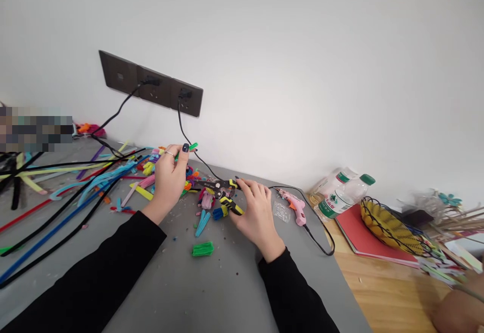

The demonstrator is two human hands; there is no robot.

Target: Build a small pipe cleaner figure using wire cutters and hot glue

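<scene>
My left hand is closed in a pinch, raised over the grey table. From between thumb and fingers sticks the looped end of a green pipe cleaner. My right hand wraps round the yellow and black handles of wire-stripping pliers, whose dark jaws point left toward my left wrist. Beneath the pliers lie a pink bundle, a blue bundle and a folded light-blue piece. Nearer to me rests a green bundle of pipe cleaners, touched by neither hand.
Long loose pipe cleaners spread over the table's left side. A pink glue gun with a black cord lies right of my hand. Beyond it are plastic bottles, a red folder and a yellow basket. Sockets hold two plugs.
</scene>
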